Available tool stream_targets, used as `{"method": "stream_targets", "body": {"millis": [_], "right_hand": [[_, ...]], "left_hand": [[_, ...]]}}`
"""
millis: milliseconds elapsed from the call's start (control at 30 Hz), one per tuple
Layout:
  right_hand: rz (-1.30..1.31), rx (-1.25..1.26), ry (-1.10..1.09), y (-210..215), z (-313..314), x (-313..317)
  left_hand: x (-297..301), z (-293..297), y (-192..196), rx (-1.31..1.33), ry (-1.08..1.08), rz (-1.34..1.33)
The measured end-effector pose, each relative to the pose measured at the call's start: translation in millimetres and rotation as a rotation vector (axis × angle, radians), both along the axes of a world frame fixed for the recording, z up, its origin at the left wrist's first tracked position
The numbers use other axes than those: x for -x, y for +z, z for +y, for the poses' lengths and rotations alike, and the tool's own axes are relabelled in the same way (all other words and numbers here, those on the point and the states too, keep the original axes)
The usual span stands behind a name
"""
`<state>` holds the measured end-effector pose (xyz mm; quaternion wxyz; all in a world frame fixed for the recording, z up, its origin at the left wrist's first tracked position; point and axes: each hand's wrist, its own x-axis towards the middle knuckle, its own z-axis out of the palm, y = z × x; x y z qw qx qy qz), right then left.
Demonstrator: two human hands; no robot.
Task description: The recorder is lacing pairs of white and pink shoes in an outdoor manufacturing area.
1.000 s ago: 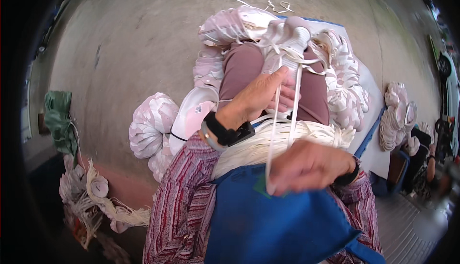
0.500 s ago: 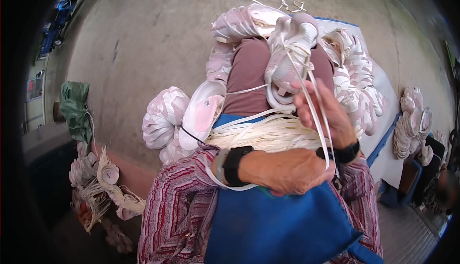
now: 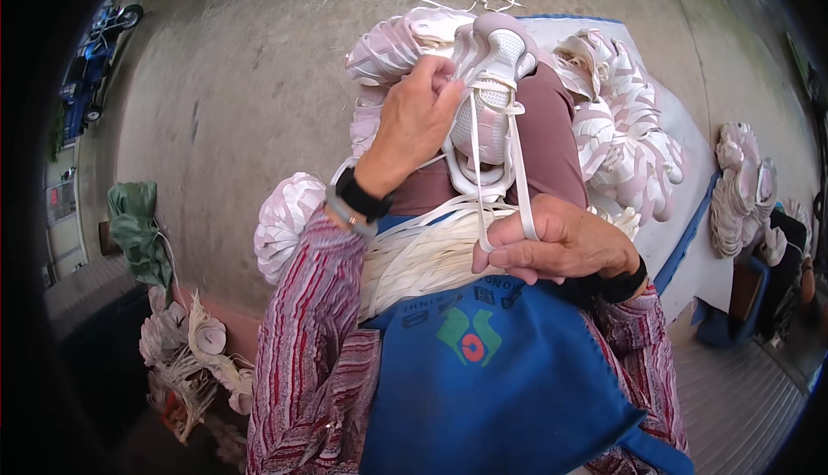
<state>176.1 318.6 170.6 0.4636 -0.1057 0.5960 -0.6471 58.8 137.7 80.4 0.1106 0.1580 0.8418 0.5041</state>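
On lap | left hand (image 3: 414, 126) grips shoe upper (image 3: 487, 96) | right hand (image 3: 561, 246) pulls lace (image 3: 520, 173)

A left hand (image 3: 414, 121) grips a pale pink and white shoe upper (image 3: 487, 87) on the person's lap. Below it, the right hand (image 3: 561, 246) pinches two white laces (image 3: 496, 173), pulled taut between fingers (image 3: 509, 259) and shoe. A bundle of white laces (image 3: 423, 255) lies beside the right fingers, above a blue apron (image 3: 483, 389).

Shoe upper (image 3: 488, 96) on lap, lace bundle (image 3: 423, 255) before it, stacked uppers (image 3: 630, 143) right.
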Motion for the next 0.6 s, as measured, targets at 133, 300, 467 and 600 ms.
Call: {"method": "stream_targets", "body": {"millis": [133, 300, 467, 600], "right_hand": [[0.025, 0.03, 0.033, -0.2, 3.6, 2.3], [-0.03, -0.058, -0.017, 7.2, -15.9, 4.4], [0.911, 0.024, -0.111, -41.3, -69.5, -16.1], [0.806, -0.14, 0.191, -31.8, -61.3, -11.1]], "left_hand": [[16.9, 10.6, -18.3, 0.082, -0.069, 0.148], [6.8, -0.9, -2.8, 0.085, 0.016, -0.042], [-31.9, 9.3, 28.6, -0.311, -0.107, -1.091], [-27.3, -6.4, -0.4, -0.745, -0.166, -1.211]]}}
